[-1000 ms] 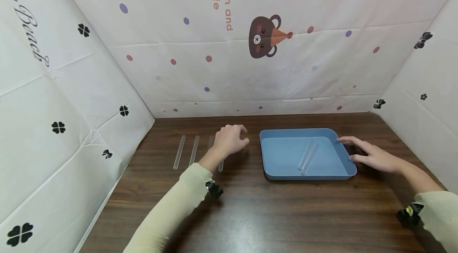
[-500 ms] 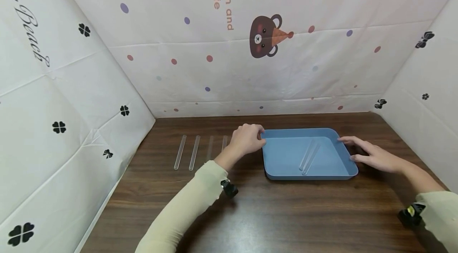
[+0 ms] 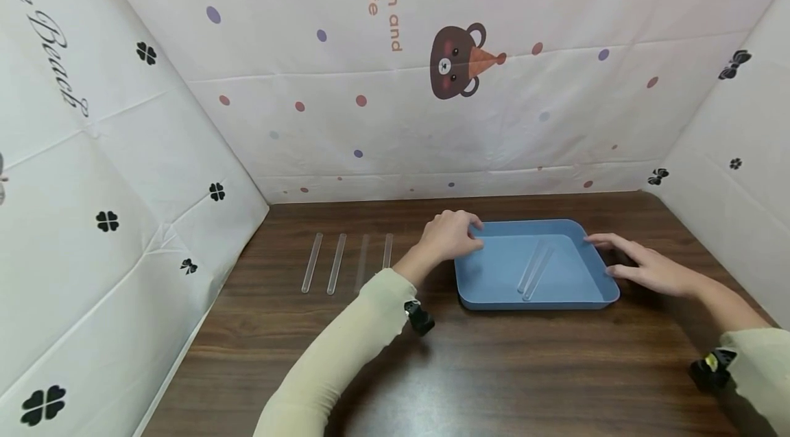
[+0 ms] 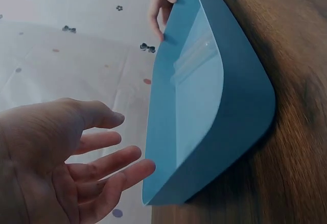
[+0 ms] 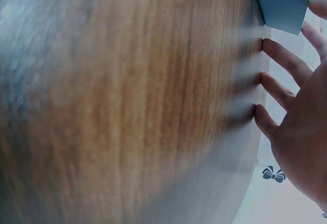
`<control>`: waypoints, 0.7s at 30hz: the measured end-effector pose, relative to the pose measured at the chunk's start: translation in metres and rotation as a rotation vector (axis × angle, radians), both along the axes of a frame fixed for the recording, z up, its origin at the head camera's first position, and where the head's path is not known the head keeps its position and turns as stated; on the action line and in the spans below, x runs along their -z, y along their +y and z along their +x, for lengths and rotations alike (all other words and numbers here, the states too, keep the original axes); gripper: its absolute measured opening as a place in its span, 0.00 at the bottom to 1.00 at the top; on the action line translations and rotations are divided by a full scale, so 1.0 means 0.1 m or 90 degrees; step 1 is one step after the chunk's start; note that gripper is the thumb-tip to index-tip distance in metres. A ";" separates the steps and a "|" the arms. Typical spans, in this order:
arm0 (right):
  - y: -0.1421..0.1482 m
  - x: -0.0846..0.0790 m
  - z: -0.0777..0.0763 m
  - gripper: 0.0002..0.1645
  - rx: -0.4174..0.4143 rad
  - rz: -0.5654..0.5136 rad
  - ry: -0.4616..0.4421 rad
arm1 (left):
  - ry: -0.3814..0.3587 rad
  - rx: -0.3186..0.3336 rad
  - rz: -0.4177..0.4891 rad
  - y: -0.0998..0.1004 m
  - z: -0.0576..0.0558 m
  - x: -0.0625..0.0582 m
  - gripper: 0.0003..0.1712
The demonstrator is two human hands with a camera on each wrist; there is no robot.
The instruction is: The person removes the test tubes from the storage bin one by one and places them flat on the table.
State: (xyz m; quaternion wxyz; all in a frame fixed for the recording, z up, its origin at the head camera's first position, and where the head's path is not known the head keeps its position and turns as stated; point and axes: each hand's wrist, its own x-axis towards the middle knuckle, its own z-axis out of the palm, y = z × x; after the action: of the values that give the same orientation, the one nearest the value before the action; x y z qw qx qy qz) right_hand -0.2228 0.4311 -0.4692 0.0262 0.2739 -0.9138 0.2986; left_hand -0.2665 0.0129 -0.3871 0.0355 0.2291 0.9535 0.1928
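Note:
A shallow blue tray (image 3: 494, 272) sits on the table, with two slim clear tubes (image 3: 534, 272) lying side by side in it. Over its left rim reaches my left hand (image 3: 449, 237). In the left wrist view that hand (image 4: 92, 157) has its fingers spread and loosely bent, with nothing visible between them. At the tray's right side, my right hand (image 3: 648, 271) touches the wall with thumb and index finger. The right wrist view shows its other fingertips (image 5: 265, 78) down on the table. Several more clear tubes (image 3: 337, 264) lie in a row left of the tray.
The dark wooden table (image 3: 524, 368) runs up to a white printed cloth (image 3: 345, 121) at the back. Similar cloth walls (image 3: 142, 252) close in the left and right sides. A black wrist camera (image 3: 420, 318) is strapped over the left sleeve.
My left hand has moved right, from above the row of tubes to over the tray's left rim. The right hand stays at the tray's right side, and the tubes lie as before.

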 end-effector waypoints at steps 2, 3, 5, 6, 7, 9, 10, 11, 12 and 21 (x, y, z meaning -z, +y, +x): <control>0.00 0.00 0.00 0.37 0.002 0.001 0.001 | -0.002 0.000 -0.002 0.05 -0.01 0.00 0.20; 0.00 0.00 0.00 0.37 0.004 0.002 0.001 | -0.001 -0.001 -0.003 0.07 -0.01 -0.01 0.19; 0.00 0.00 0.00 0.37 0.005 0.005 0.002 | -0.001 -0.004 -0.007 0.12 -0.01 0.00 0.19; 0.00 0.00 0.01 0.37 0.005 0.006 0.001 | -0.002 -0.006 -0.010 0.15 -0.02 0.00 0.19; 0.00 0.00 0.01 0.36 0.004 0.005 0.001 | -0.002 -0.007 -0.012 0.17 -0.02 0.00 0.19; 0.00 0.00 0.01 0.36 0.002 0.003 0.002 | -0.001 -0.012 -0.016 0.22 -0.02 0.01 0.19; 0.00 0.00 0.01 0.36 0.001 0.002 0.004 | -0.001 -0.012 -0.018 0.24 -0.03 0.02 0.19; 0.00 0.00 0.01 0.36 0.000 0.001 0.006 | -0.001 -0.013 -0.019 0.26 -0.03 0.03 0.19; 0.00 0.00 0.01 0.36 -0.001 0.001 0.007 | 0.000 -0.012 -0.019 0.28 -0.03 0.04 0.20; 0.00 0.02 -0.01 0.37 0.000 0.006 0.016 | -0.023 -0.002 -0.005 0.45 -0.06 0.08 0.20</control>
State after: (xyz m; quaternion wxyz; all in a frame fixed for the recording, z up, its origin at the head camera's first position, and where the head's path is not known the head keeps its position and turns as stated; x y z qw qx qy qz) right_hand -0.2236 0.4315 -0.4712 0.0364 0.2777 -0.9147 0.2912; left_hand -0.2721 0.0580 -0.3952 0.0535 0.2235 0.9538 0.1936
